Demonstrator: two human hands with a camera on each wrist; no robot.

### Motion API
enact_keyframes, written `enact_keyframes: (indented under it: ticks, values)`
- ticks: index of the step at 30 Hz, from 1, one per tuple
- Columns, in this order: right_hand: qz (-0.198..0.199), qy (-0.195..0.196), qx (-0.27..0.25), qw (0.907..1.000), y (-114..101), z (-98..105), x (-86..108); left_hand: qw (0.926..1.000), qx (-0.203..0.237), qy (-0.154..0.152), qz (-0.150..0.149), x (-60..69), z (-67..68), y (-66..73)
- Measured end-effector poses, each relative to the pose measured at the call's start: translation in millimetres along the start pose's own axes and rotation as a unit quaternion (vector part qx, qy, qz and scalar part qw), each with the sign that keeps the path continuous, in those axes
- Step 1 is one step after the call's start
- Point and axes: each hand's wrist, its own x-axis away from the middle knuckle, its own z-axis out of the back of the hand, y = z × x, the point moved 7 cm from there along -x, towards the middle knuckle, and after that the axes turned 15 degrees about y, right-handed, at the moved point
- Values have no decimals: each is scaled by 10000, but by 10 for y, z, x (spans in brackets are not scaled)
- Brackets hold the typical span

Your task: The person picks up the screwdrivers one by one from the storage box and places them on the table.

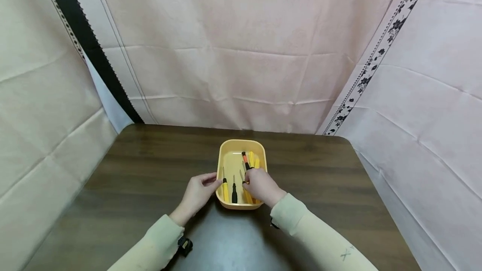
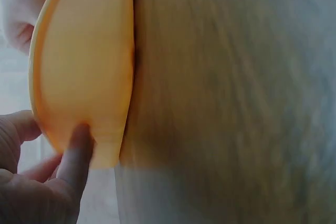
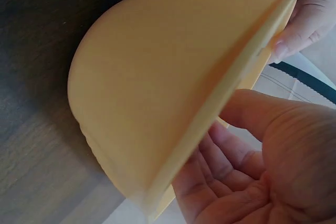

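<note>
A yellow plastic bin (image 1: 241,206) stands on the table with several screwdrivers in it. My left hand (image 1: 199,191) holds the bin's left side, thumb at the rim and a finger (image 2: 77,153) against the outer wall. Near that hand lie a yellow-handled screwdriver (image 1: 225,191) and a black-handled screwdriver (image 1: 234,195). My right hand (image 1: 263,186) reaches over the right rim with bent fingers among the other screwdrivers. An orange-and-black handle (image 1: 245,159) sticks out beside its fingertips. The rim and the hand hide whatever those fingers touch.
The dark wooden table (image 1: 158,158) extends on both sides of the bin. Pale cloth (image 1: 244,74) hangs behind the table and along both sides. A black strap device (image 1: 184,246) sits at the left wrist.
</note>
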Motion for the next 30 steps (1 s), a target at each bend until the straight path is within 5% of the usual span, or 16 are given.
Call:
enact_keyframes:
  ticks: [8,21,30]
  values:
    - [-358,-585,53,9976,10,-135,3,9971,579,-465,168,46,-50,-57]
    - [-534,-770,238,9953,129,-385,-43,9968,678,-429,42,55,-56,-29]
    - [-341,-654,477,9961,101,-374,-73,9976,571,-386,58,34,-66,-22]
